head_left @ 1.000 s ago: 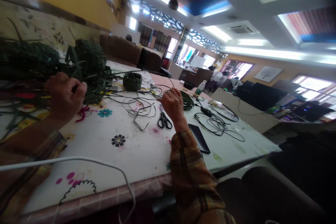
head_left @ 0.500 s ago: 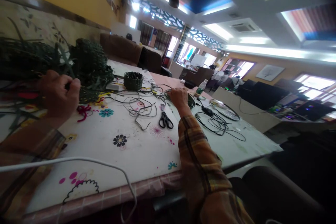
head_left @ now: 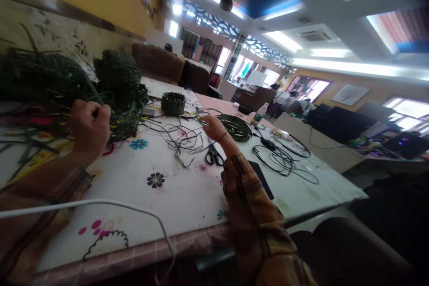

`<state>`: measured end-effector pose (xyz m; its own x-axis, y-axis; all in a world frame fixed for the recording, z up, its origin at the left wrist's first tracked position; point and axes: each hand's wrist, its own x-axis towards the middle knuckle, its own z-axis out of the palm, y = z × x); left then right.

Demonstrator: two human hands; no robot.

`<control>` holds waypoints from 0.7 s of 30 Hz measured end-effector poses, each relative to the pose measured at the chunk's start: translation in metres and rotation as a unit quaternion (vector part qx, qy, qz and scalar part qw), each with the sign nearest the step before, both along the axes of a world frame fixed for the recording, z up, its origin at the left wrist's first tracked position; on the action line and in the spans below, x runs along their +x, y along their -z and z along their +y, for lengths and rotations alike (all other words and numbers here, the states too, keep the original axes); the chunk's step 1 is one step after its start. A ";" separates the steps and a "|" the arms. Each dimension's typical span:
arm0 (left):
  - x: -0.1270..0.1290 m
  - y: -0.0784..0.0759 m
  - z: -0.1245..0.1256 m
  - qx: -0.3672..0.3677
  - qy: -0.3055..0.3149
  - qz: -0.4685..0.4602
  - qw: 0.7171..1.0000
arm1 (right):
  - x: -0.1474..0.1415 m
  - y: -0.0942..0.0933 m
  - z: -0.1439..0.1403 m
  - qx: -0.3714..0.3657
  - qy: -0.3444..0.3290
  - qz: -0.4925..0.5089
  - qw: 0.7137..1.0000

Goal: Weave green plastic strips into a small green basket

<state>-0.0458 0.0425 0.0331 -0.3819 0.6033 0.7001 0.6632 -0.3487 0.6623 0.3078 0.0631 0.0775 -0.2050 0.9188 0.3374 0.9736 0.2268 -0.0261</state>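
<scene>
On the left, my left hand is closed, thumb against the bent fingers, in front of a heap of dark green strips. Whatever it may grip is hidden. A larger dark green woven piece stands just behind it. My right hand reaches over loose thin strands, its fingers drawn together and pointing left; what they pinch is too small to make out. A coil of dark green strip lies right behind that hand. Black-handled scissors rest beside the right wrist. A small dark green woven basket stands farther back.
A white cable crosses the foreground. To the right lie a coiled black cable, a dark flat object partly behind my sleeve, and a round hoop. A plastic bottle stands at the back.
My right hand has moved left off the green coil, towards the loose strands, and the coil now shows. Those strands have shifted. My left hand stays closed; the whole view has swung slightly.
</scene>
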 end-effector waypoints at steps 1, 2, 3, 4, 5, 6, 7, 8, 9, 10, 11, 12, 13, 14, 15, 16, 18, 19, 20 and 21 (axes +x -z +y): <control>0.002 0.000 -0.001 0.010 -0.010 0.007 1.000 | -0.015 -0.002 -0.007 -0.005 -0.032 0.021 0.999; 0.006 0.001 -0.003 0.019 -0.015 0.018 1.000 | -0.030 -0.005 -0.017 -0.007 -0.081 0.088 0.993; 0.010 0.002 -0.005 0.025 -0.015 0.032 0.999 | -0.045 -0.006 -0.027 -0.002 -0.124 0.151 0.981; 0.016 0.003 -0.008 0.028 -0.010 0.049 0.998 | -0.060 -0.006 -0.038 0.005 -0.158 0.198 0.967; 0.021 0.004 -0.011 0.028 -0.004 0.064 0.998 | -0.074 -0.005 -0.049 0.013 -0.182 0.238 0.954; 0.028 0.005 -0.016 0.028 -0.001 0.079 0.997 | -0.087 -0.003 -0.060 0.003 -0.197 0.269 0.943; 0.034 0.005 -0.020 0.030 0.002 0.092 0.995 | -0.099 0.000 -0.069 -0.017 -0.204 0.297 0.933; 0.040 0.006 -0.024 0.025 0.006 0.106 0.994 | -0.109 0.005 -0.076 -0.036 -0.210 0.318 0.924; 0.045 0.006 -0.029 0.020 0.009 0.113 0.993 | -0.116 0.009 -0.082 -0.046 -0.209 0.338 0.917; 0.050 0.006 -0.033 0.019 0.018 0.118 0.993 | -0.121 0.014 -0.085 -0.051 -0.203 0.354 0.911; 0.054 0.006 -0.036 0.024 0.026 0.120 0.992 | -0.124 0.019 -0.086 -0.053 -0.199 0.366 0.908; 0.057 0.006 -0.039 0.028 0.039 0.118 0.992 | -0.125 0.024 -0.085 -0.056 -0.194 0.378 0.904; 0.060 0.007 -0.041 0.032 0.055 0.111 0.992 | -0.124 0.029 -0.083 -0.058 -0.192 0.390 0.899; 0.062 0.007 -0.043 0.031 0.072 0.097 0.992 | -0.121 0.033 -0.079 -0.058 -0.192 0.403 0.893; 0.064 0.007 -0.045 0.025 0.092 0.077 0.992 | -0.119 0.036 -0.076 -0.058 -0.193 0.416 0.887; 0.066 0.008 -0.046 0.013 0.111 0.053 0.992 | -0.116 0.039 -0.072 -0.056 -0.196 0.429 0.880; 0.069 0.008 -0.048 -0.016 0.139 0.005 0.990 | -0.111 0.043 -0.067 -0.054 -0.201 0.446 0.870; 0.070 0.009 -0.049 -0.030 0.149 -0.018 0.988 | -0.110 0.044 -0.065 -0.054 -0.202 0.451 0.868; 0.071 0.009 -0.049 -0.045 0.156 -0.038 0.986 | -0.109 0.045 -0.063 -0.055 -0.202 0.455 0.866; 0.071 0.009 -0.049 -0.059 0.161 -0.055 0.984 | -0.109 0.046 -0.063 -0.055 -0.202 0.457 0.864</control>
